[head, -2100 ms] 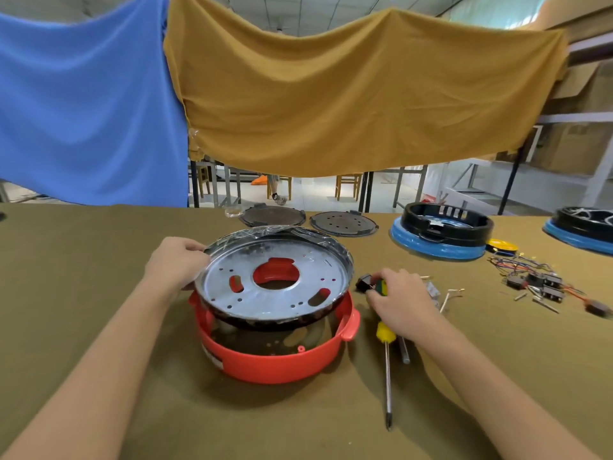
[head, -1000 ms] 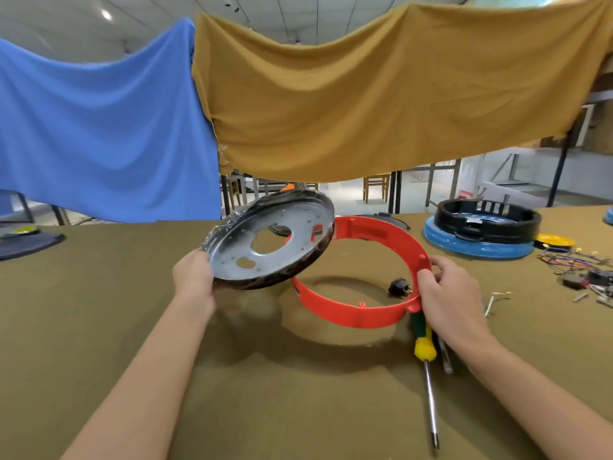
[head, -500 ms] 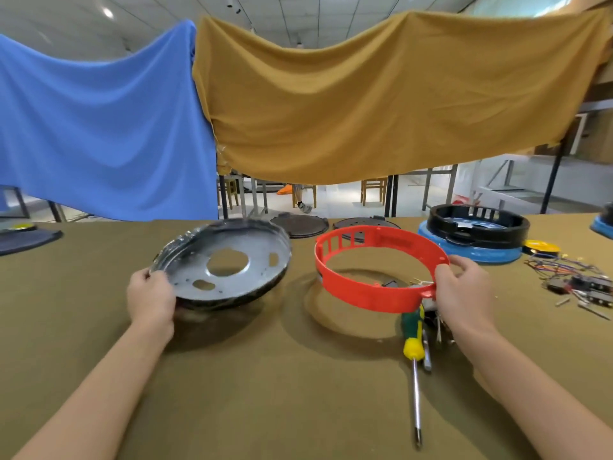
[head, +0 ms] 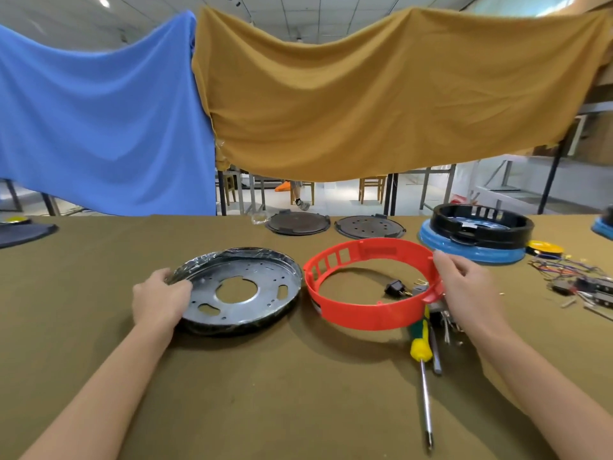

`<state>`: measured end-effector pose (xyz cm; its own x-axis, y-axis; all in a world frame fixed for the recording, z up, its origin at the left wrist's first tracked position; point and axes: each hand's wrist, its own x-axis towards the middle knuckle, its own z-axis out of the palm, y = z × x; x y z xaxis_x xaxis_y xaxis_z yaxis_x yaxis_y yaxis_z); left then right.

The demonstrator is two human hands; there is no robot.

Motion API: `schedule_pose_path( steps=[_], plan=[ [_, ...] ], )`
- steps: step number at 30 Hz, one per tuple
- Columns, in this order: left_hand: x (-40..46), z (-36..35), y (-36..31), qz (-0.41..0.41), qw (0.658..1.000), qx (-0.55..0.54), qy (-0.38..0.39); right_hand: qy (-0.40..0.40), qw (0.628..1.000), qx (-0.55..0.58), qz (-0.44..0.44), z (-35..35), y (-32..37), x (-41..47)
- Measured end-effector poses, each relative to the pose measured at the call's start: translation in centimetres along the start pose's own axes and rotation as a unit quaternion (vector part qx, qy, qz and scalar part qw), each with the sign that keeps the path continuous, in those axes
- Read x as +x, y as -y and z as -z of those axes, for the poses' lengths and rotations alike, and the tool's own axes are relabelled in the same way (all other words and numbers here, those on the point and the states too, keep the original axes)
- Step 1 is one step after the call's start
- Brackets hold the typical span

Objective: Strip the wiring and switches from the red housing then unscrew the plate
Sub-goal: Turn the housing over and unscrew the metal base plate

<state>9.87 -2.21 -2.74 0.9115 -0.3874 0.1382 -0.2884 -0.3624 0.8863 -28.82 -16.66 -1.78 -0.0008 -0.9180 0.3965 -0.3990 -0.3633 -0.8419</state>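
**No readable text**

No words, numbers, brand marks or signs can be read anywhere. The red housing [head: 368,313] carries a small pale patch low on its wall (perhaps a label, too blurred to read).

Both bare forearms are reaching forward; the left hand [head: 158,302] is gripping with curled fingers, and the right hand [head: 469,292] is pinching.
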Motion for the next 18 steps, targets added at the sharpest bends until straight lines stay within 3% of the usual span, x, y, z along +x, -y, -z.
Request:
schedule_pose_path(
  steps=[6,9,11,14,18],
  plan=[
    [-0.8,-0.9,0.0,-0.043,0.996,0.007,0.076,0.077,0.992,-0.1,0.014,-0.4,-0.3,0.0],
    [-1.5,-0.5,-0.3,-0.049,0.995,0.003,0.084,0.034,0.993,-0.1,0.043,-0.4,0.1,-0.3],
    [-2.4,-0.3,-0.7,-0.101,0.99,0.091,0.045,0.004,0.991,-0.094,0.094,-0.3,0.7,-0.8],
    [-4.0,-0.8,-1.8,-0.21,0.959,0.19,0.018,0.025,0.98,-0.102,0.17,-0.5,1.6,-1.8],
    [-6.7,-2.6,-2.3,-0.322,0.891,0.272,0.168,0.117,0.93,-0.253,0.239,-1.4,2.4,-2.9]
  ],
)
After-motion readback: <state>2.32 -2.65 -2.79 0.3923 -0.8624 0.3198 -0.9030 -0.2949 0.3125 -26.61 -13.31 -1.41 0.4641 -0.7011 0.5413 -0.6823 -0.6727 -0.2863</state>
